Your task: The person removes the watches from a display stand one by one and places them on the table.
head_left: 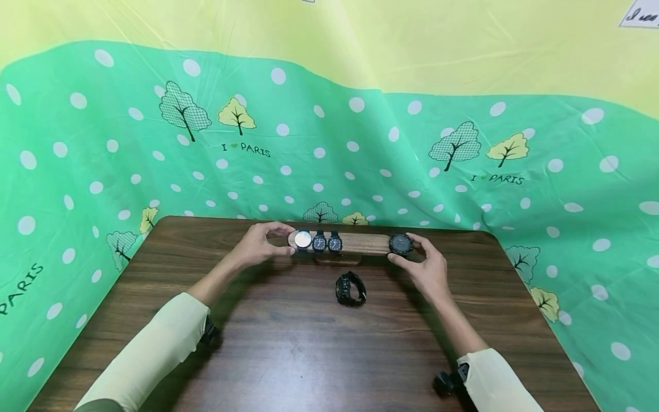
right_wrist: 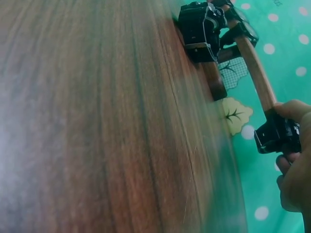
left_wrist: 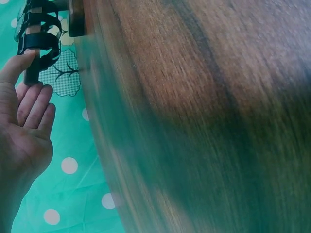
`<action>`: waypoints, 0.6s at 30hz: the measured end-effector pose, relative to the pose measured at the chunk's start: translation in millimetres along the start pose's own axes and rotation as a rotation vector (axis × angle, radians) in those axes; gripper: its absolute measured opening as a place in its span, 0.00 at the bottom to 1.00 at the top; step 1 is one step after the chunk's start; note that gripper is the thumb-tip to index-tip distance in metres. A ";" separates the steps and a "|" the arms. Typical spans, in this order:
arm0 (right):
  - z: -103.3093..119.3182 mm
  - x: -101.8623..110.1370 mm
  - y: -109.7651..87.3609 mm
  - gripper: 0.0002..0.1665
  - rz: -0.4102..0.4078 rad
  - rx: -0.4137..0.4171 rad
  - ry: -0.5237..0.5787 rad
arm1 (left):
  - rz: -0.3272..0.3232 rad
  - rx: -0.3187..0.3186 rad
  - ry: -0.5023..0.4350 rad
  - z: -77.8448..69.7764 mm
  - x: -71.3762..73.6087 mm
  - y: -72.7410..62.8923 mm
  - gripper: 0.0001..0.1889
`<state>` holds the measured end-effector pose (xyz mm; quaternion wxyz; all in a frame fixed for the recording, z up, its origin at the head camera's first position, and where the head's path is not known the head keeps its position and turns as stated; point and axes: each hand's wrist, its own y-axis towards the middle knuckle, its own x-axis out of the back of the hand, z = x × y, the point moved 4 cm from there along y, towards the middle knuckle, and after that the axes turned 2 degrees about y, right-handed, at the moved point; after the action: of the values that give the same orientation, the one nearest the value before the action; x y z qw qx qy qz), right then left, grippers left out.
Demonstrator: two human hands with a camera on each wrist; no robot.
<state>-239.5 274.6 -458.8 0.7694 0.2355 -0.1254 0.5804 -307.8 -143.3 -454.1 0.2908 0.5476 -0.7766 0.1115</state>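
Observation:
A wooden watch stand (head_left: 365,243) stands near the table's far edge, its long bar raised on a small base (head_left: 337,260). Toward the bar's left end sit a watch with a pale dial (head_left: 303,239) and two smaller dark watches. My left hand (head_left: 259,245) holds the bar's left end between thumb and fingers. At the right end, my right hand (head_left: 430,271) grips a chunky black watch (head_left: 400,244) that is around the bar; the right wrist view shows the thumb on its upper side. Another black watch (head_left: 344,288), its strap looped, lies on the table in front of the stand.
The dark wooden table (head_left: 309,349) ends just behind the stand. A green and yellow printed cloth (head_left: 355,149) hangs behind it and down both sides. Small black devices are strapped at both wrists.

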 end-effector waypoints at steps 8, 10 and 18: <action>-3.7 7.4 -5.6 0.43 0.004 -0.047 -0.016 | 0.002 0.005 0.006 -0.8 0.4 0.0 0.27; -3.8 9.5 -6.6 0.43 0.002 -0.050 -0.017 | 0.005 0.007 0.009 -1.2 0.3 0.1 0.27; -1.1 16.2 -12.1 0.42 -0.006 -0.033 -0.010 | 0.020 0.028 0.022 -2.7 2.0 -0.1 0.27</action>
<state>-223.3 286.0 -454.8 0.7743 0.2263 -0.1381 0.5747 -307.2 -143.6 -450.8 0.2903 0.5427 -0.7771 0.1313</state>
